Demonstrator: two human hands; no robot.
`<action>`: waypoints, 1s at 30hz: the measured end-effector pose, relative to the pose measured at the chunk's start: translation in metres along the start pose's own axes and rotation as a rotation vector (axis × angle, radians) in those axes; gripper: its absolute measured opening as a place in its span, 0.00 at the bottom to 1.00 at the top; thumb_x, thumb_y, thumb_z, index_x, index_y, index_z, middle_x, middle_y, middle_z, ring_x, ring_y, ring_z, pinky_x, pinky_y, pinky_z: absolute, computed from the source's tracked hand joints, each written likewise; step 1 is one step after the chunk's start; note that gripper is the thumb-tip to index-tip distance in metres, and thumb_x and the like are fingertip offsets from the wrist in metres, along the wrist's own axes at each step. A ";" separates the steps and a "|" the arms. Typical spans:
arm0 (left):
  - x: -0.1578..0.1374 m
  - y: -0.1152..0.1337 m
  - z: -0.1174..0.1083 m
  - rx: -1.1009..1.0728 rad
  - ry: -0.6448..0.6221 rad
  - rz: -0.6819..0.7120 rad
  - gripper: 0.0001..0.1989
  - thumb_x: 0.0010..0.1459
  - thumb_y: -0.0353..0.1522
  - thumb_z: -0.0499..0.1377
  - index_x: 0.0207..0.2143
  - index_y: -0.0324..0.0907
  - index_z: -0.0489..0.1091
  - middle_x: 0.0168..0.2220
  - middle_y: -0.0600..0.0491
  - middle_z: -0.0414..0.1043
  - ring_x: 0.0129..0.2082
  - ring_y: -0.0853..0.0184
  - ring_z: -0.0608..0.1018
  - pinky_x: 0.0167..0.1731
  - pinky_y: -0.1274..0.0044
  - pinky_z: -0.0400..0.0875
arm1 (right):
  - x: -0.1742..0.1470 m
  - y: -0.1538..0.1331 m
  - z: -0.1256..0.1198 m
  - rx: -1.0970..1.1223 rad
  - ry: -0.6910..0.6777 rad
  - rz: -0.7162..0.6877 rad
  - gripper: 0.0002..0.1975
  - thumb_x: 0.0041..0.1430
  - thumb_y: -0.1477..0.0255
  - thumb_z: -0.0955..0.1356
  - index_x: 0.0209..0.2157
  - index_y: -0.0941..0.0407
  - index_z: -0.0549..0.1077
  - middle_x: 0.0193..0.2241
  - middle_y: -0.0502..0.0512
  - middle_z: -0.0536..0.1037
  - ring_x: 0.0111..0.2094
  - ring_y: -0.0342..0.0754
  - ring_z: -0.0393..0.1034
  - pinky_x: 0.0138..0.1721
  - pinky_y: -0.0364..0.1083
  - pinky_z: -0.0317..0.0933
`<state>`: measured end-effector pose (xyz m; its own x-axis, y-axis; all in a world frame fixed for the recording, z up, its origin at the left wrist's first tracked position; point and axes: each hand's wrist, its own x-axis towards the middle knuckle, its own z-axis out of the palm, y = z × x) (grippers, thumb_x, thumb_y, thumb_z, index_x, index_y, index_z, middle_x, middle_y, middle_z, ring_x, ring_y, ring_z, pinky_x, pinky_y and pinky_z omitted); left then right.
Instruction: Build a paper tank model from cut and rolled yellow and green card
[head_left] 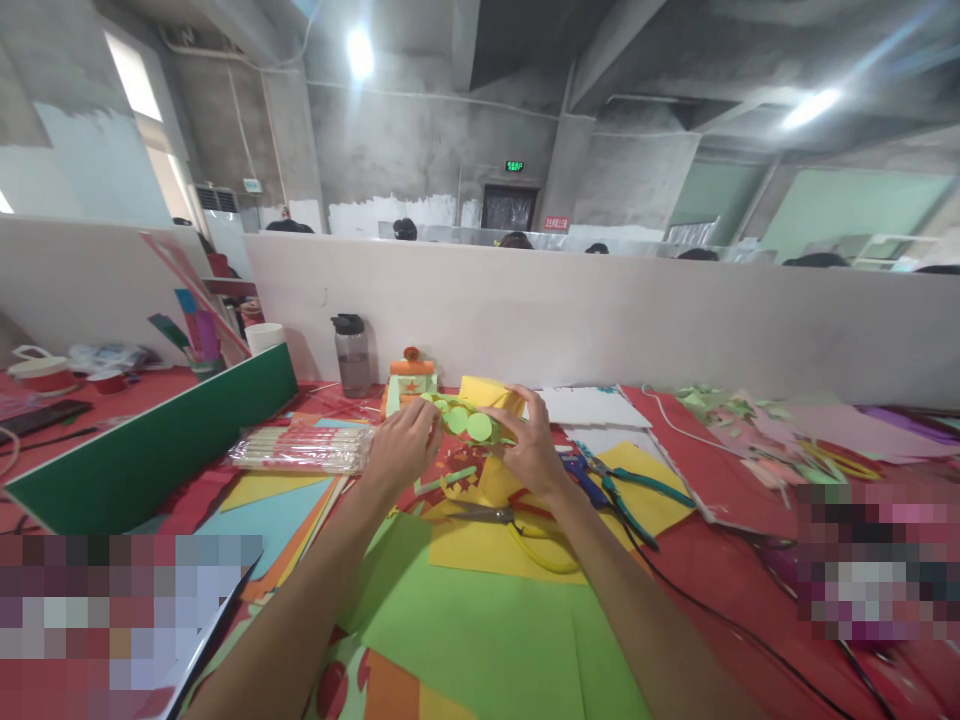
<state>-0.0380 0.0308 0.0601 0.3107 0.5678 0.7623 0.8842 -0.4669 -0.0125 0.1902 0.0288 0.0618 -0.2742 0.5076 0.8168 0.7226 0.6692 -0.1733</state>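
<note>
Above the middle of the table, my two hands hold a yellow paper model [491,390] with a row of light green paper discs [469,424] along its near side. My left hand [403,440] is closed, its fingertips pinched at the left end of the disc row. The fingers of my right hand [534,445] grip the yellow body and the right end of the discs. Just behind my left hand stands an orange and pale green paper model [412,382] with a star on it. Yellow-handled scissors [540,540] lie below my hands on yellow paper [465,548].
Green paper sheets [480,630] cover the near table. Teal-handled pliers [645,490] lie right of my right hand. Wrapped sticks [300,449], a green board [172,435] and a water bottle [352,355] stand or lie left. A white partition [600,310] borders the back; paper scraps [720,408] lie right.
</note>
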 end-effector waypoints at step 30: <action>0.000 -0.011 -0.003 -0.094 -0.039 0.198 0.29 0.67 0.33 0.51 0.69 0.50 0.50 0.70 0.47 0.49 0.63 0.52 0.64 0.59 0.58 0.62 | -0.003 0.024 0.007 0.299 0.110 0.177 0.23 0.53 0.54 0.74 0.47 0.51 0.78 0.54 0.61 0.61 0.58 0.61 0.62 0.62 0.60 0.57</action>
<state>-0.0490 0.0345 0.0620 0.4896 0.4836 0.7255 0.7687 -0.6321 -0.0974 0.2038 0.0476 0.0512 -0.0798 0.5790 0.8114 0.5304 0.7139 -0.4573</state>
